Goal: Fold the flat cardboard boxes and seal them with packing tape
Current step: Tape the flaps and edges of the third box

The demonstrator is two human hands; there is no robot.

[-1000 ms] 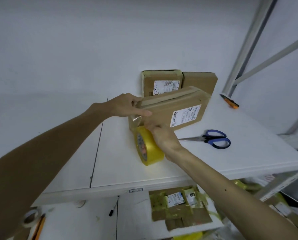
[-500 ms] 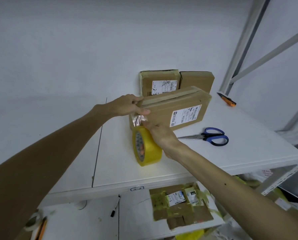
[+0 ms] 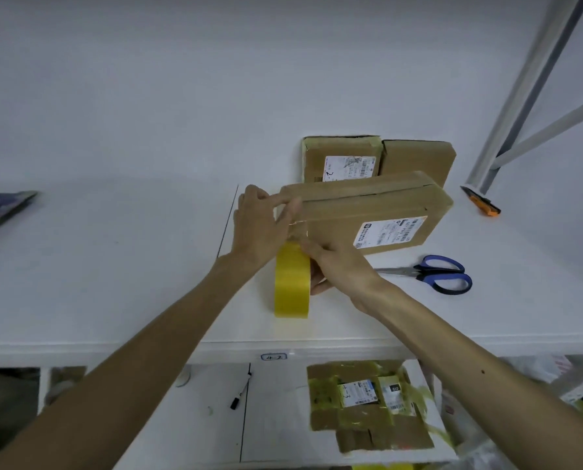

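Since a second ago the tape roll has swung edge-on, and the left hand has closed on the left end of the box. It pinches that corner, forefinger on top, thumb pressing the clear strip down. The right hand grips the roll just below that end. Sealing the end seems in hand; next probably comes a cut with the scissors lying in front of the box. The brown, labelled box stands on its long edge, top seam taped.
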